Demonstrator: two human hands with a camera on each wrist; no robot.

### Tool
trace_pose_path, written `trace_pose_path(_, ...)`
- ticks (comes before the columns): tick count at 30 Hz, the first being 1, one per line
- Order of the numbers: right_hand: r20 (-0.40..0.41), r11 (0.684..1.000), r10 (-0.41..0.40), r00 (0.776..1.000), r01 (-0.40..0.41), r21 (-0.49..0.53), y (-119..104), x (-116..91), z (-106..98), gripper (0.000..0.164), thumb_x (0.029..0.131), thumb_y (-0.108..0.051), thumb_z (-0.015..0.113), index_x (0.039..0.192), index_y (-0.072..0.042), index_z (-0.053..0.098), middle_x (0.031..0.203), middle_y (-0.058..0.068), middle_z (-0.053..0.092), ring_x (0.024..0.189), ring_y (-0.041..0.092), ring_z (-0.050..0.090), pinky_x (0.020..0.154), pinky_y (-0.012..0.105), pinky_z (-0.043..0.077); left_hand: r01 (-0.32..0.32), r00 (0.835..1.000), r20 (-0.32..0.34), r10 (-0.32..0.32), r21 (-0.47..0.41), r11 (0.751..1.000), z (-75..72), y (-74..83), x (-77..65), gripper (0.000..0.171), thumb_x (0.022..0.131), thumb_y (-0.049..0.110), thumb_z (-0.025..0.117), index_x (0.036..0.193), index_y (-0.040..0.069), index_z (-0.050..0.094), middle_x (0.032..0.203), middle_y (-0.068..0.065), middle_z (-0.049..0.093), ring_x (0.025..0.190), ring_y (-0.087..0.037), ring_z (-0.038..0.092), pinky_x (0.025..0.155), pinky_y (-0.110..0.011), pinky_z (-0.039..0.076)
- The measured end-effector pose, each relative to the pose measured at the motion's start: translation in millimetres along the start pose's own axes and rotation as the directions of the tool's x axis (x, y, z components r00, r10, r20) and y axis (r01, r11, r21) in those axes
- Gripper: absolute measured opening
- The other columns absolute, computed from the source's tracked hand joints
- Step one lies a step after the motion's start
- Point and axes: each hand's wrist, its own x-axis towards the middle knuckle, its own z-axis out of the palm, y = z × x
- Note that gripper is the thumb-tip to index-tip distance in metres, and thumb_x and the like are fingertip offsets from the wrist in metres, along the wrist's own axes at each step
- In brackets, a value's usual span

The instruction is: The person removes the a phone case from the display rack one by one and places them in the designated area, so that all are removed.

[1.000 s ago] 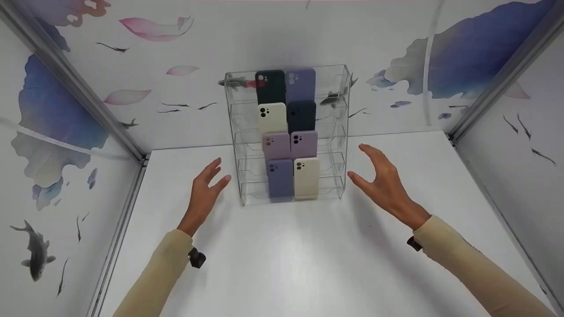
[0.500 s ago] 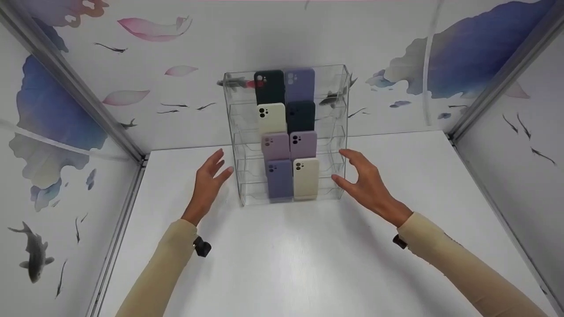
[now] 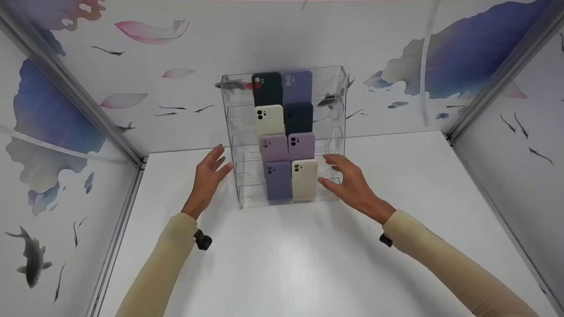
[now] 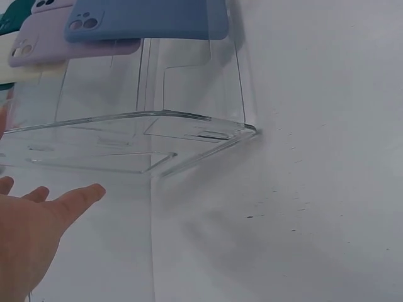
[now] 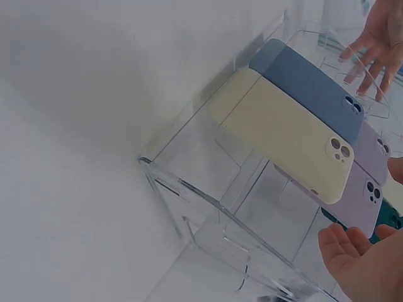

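A clear acrylic tiered rack (image 3: 251, 193) holds phone cases in two side-by-side columns. The lowest tier has a blue-purple phone case (image 3: 279, 182) on the left and a cream phone case (image 3: 305, 182) on the right. Above them stand two lilac phone cases, then a cream and a dark one, then a dark green and a purple one at the top. My left hand (image 3: 206, 182) is beside the rack's left wall, fingers extended and holding nothing. My right hand (image 3: 354, 187), its thumb and fingers apart, overlaps the rack's right side, with fingertips close to the lower cream case.
The rack stands on a white table (image 3: 282, 264) near the back wall (image 3: 387, 35), which is printed with petals and fish. Side panels (image 3: 57, 185) with metal corner rails flank the table. A small black wrist camera (image 3: 202, 240) sits at the left sleeve.
My right hand has moved left, from outside the rack to beside the lower cream case. My left hand has shifted slightly forward toward the rack's left wall. The cases keep their places.
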Motion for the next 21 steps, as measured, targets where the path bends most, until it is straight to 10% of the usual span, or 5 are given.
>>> trace_pose_path(21,0.005,0.992,0.110,0.994,-0.110,0.067,3,17,25,0.055,0.101,-0.005,0.081,0.151,0.003,0.060,0.148,0.021,0.064,0.134,0.038,0.065,0.111,0.056,0.056,-0.005,1.000,0.030,0.006,-0.037,0.999,8.3,-1.0,14.1,0.079,0.109,0.022,0.075,0.174,0.011,0.032,0.179,-0.012,0.033,0.162,-0.036,0.038,0.125,-0.047,0.042)
